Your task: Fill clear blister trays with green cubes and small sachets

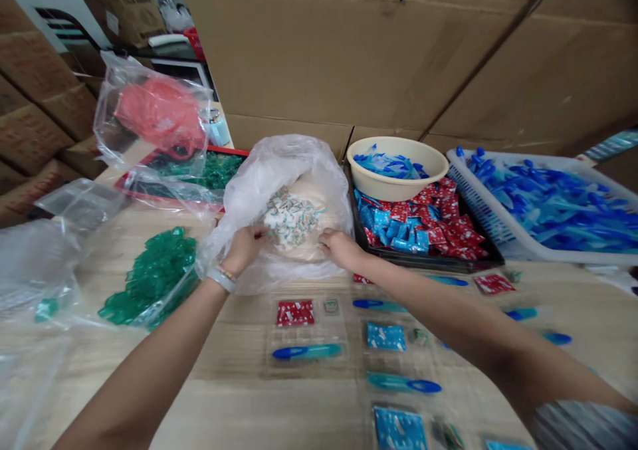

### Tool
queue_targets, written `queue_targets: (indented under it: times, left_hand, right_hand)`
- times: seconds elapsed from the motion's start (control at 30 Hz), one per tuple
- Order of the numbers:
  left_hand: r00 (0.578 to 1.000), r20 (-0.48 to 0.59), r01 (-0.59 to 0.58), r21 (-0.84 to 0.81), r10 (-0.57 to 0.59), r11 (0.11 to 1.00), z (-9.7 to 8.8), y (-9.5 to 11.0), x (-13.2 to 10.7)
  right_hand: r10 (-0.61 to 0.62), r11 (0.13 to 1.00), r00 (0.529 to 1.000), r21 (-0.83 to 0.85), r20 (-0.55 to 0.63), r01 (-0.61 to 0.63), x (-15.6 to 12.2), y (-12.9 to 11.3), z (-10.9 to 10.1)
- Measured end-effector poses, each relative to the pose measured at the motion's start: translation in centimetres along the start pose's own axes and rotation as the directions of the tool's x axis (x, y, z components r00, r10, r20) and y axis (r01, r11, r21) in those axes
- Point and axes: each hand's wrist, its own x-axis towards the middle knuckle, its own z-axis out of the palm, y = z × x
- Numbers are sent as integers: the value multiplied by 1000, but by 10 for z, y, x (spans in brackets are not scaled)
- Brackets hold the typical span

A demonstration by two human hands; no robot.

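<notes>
My left hand point(244, 249) reaches to the left side of a cloudy plastic bag point(284, 154), its fingers pinched together at the edge of a heap of small white, green and orange pieces point(293, 217). Across the heap, my right hand point(341, 247) has its fingers curled at the right edge of a pale round container point(312, 250) inside the bag. What either hand grips is too small or blurred to make out. Closest in front lies a clear plastic tray point(306, 334) with a red packet point(295, 312), a small square piece point(331, 306) and a blue pen-shaped item point(306, 351).
Green plastic pieces point(154, 274) lie to the left, before a red tray point(234, 151). On the right are a cream basin point(399, 187), a black tray point(478, 257) of red and blue packets and a white basket point(503, 217) of blue items. Cardboard point(309, 51) stands behind.
</notes>
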Motion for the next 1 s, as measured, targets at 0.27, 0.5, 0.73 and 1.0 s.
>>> queue_targets:
  times: [0.27, 0.5, 0.73, 1.0]
  left_hand:
    - [982, 155, -145, 234, 110, 961, -7, 5, 7]
    - [976, 50, -218, 265, 213, 939, 1, 1, -6]
    - [956, -6, -284, 234, 294, 930, 3, -2, -16]
    - [970, 56, -242, 147, 236, 959, 5, 9, -18]
  right_hand:
    - [21, 987, 997, 163, -79, -8, -7, -18, -8]
    - [43, 974, 994, 227, -101, -19, -13, -23, -4]
    - [28, 968, 993, 249, -114, 2, -10, -33, -1]
    - [24, 947, 987, 319, -161, 29, -6, -36, 7]
